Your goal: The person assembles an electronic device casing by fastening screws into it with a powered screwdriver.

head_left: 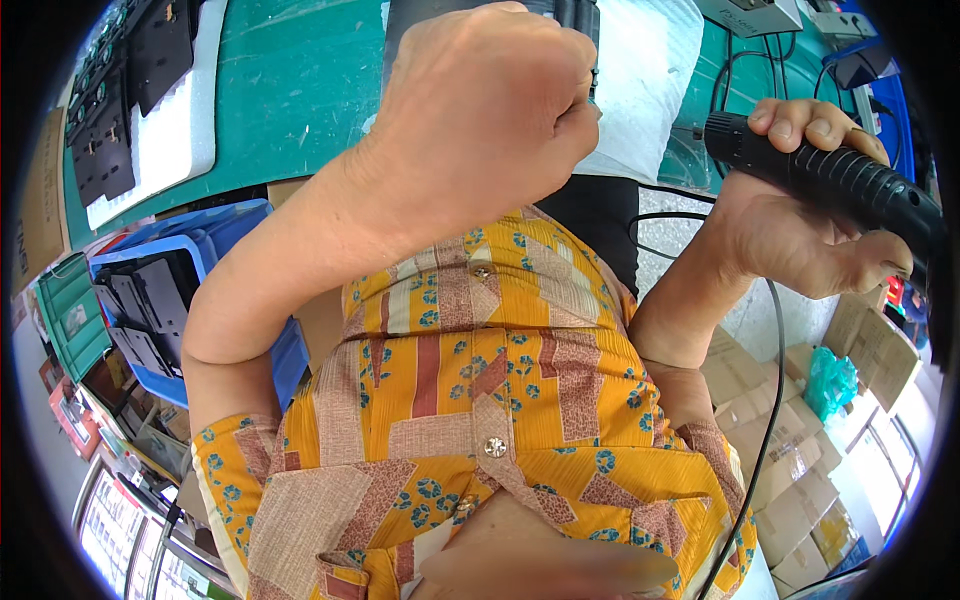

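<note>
Over the green bench [300, 90], hands [490, 120] fisted, right [800, 230] around black power tool [840, 175].

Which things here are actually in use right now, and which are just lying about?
In use:
- left hand, closed on a dark part, mostly hidden
- right hand, gripping the black ribbed corded power tool

Lying about:
- blue plastic bin of black parts
- white foam sheet
- brown cardboard boxes

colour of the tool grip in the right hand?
Black, ribbed grip, held in the right hand; head view.
</note>
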{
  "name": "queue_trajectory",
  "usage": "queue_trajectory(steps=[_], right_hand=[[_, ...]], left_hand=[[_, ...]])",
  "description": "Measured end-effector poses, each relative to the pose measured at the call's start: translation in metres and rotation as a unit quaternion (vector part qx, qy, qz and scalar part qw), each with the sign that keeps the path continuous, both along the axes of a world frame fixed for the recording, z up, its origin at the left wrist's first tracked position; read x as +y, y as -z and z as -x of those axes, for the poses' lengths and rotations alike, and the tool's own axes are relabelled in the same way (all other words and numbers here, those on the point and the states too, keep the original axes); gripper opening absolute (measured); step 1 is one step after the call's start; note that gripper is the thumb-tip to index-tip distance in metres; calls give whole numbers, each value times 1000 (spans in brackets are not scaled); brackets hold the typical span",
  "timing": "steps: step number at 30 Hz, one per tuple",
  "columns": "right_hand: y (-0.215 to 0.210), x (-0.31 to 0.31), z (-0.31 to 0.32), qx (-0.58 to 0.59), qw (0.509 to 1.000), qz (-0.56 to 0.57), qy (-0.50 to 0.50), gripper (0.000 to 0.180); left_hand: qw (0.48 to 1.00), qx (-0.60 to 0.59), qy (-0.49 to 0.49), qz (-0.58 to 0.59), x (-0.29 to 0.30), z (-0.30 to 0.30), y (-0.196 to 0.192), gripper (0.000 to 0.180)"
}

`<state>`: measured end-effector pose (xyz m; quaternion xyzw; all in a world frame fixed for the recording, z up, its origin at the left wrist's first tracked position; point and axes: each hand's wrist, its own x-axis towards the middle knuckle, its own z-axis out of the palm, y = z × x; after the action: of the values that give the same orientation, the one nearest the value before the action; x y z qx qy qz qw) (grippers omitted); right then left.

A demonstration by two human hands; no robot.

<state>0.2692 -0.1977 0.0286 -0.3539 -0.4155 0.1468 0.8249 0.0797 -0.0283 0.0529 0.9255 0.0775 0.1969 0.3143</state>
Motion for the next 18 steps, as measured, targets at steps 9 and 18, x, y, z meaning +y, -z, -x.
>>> queue_trajectory(steps=[9, 18], right_hand=[[1, -1, 1, 0, 1000, -5, 6, 87], [2, -2, 0, 8, 1000, -11, -10, 89]], left_hand=[[988, 18, -85, -124, -19, -8, 5, 22], [971, 25, -41, -236, -24, -9, 8, 12]])
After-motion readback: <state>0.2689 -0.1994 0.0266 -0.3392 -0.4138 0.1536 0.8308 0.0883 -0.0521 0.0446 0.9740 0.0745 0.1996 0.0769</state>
